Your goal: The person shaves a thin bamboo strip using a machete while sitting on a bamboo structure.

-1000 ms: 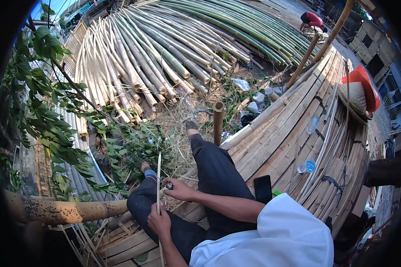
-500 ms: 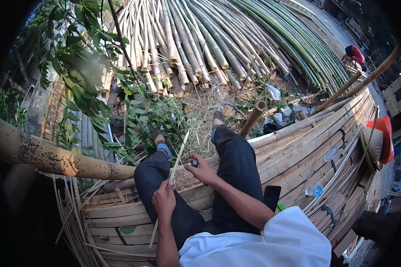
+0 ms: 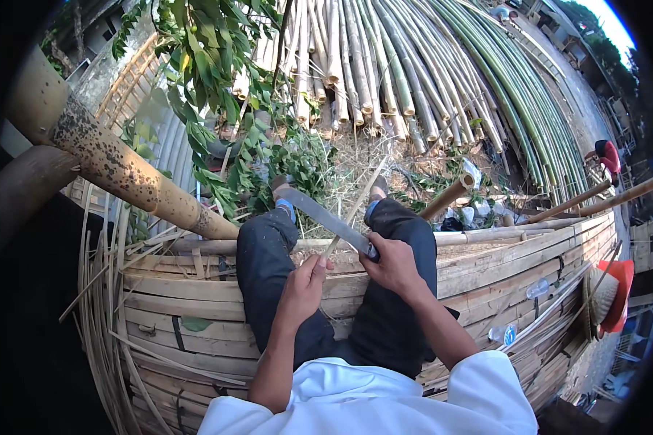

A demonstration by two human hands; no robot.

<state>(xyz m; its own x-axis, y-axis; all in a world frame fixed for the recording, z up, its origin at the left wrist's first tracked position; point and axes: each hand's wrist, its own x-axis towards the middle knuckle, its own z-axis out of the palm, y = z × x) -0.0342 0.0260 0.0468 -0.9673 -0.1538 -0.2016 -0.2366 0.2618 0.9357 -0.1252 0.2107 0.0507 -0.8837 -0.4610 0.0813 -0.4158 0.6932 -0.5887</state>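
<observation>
Between my knees, my left hand (image 3: 302,293) grips the lower end of a thin, pale bamboo strip (image 3: 360,200), which slants up and away to the right. A long machete (image 3: 318,214) with a broad grey blade is in my right hand (image 3: 393,267), fingers wrapped round its dark handle. Its blade points up to the left and crosses the strip a little beyond my left hand. I cannot tell whether blade and strip touch. Both hands are closed, close together above my dark trousers.
I sit on stacked split-bamboo slats (image 3: 196,290). Loose thin strips (image 3: 109,290) hang at the left, below a thick bamboo pole (image 3: 159,192). Bamboo poles (image 3: 406,65) lie ahead, beyond leafy branches (image 3: 218,94). At right are plastic bottles (image 3: 502,334), a straw hat (image 3: 597,301) and a distant person (image 3: 608,158).
The machete blade now shows extended across the strip. My right hand has turned and my hands have come closer together. The view has shifted, and the strip tilts more to the right.
</observation>
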